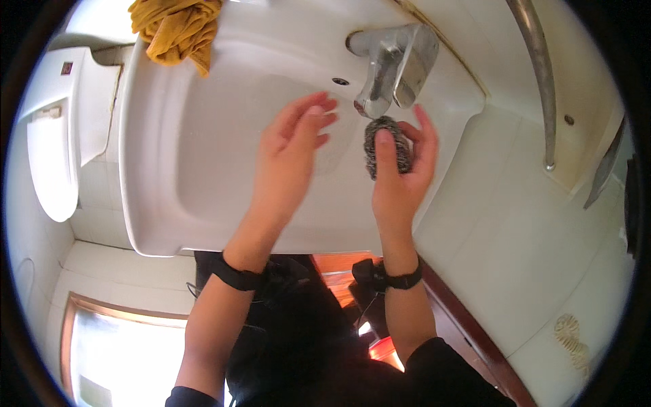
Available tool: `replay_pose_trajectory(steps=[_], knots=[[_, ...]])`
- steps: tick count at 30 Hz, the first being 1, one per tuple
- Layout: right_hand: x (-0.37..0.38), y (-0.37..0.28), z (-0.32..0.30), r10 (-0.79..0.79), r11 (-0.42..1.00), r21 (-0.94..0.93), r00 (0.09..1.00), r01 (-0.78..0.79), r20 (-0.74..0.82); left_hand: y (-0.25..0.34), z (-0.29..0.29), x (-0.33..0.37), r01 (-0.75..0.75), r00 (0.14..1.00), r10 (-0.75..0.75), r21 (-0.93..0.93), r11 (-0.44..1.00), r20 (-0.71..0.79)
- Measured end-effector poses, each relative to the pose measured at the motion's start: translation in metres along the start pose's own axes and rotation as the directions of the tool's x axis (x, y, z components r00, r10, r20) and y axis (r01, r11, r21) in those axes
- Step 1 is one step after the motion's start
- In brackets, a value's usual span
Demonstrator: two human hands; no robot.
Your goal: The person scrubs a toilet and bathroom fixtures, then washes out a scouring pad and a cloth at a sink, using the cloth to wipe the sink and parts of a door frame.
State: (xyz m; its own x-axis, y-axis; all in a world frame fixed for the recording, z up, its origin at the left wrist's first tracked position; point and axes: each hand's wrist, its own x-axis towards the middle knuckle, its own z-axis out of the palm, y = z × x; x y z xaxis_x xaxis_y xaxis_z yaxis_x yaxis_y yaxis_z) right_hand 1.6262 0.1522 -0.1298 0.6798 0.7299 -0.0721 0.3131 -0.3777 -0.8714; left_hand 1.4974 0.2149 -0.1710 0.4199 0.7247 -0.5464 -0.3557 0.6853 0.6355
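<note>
Just below the spout of the chrome faucet point(388, 64), my right hand point(404, 159) grips a grey steel wool scrubber point(387, 146), thumb across its face and other fingers curled round the right side. My left hand point(291, 139) hovers over the basin of the white sink point(152, 169), a short way left of the scrubber. Its fingers are apart and loosely bent, with nothing in them. Both wrists wear black bands. Whether water runs from the spout I cannot make out.
A crumpled mustard-yellow cloth point(178, 30) lies over the sink's far left rim. Farther left stands a white toilet point(57, 142). A metal bar point(539, 74) runs along the wall at the right. Below left is a bright, wood-framed window or doorway point(125, 353).
</note>
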Motion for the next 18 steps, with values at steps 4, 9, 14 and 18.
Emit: replay_pose_trajectory(steps=[4, 9, 14, 18], knots=[[-0.016, 0.059, -0.004, 0.398, 0.908, 0.119, 0.916, -0.402, 0.060, -0.018, -0.054, 0.004, 0.129, 0.989, -0.107, 0.249, 0.960, -0.100], [-0.035, 0.094, -0.006, 0.562, 0.793, 0.195, 0.817, -0.577, 0.132, -0.044, -0.082, 0.011, 0.096, 0.994, -0.029, 0.685, 0.722, -0.108], [-0.053, 0.108, -0.016, 0.553, 0.791, 0.130, 0.790, -0.598, 0.265, -0.057, -0.058, 0.057, -0.205, 0.978, 0.190, 0.619, 0.758, 0.091], [-0.065, 0.112, -0.021, 0.551, 0.789, 0.092, 0.766, -0.607, 0.330, -0.073, -0.042, 0.094, -0.168, 0.983, 0.182, 0.378, 0.911, -0.001]])
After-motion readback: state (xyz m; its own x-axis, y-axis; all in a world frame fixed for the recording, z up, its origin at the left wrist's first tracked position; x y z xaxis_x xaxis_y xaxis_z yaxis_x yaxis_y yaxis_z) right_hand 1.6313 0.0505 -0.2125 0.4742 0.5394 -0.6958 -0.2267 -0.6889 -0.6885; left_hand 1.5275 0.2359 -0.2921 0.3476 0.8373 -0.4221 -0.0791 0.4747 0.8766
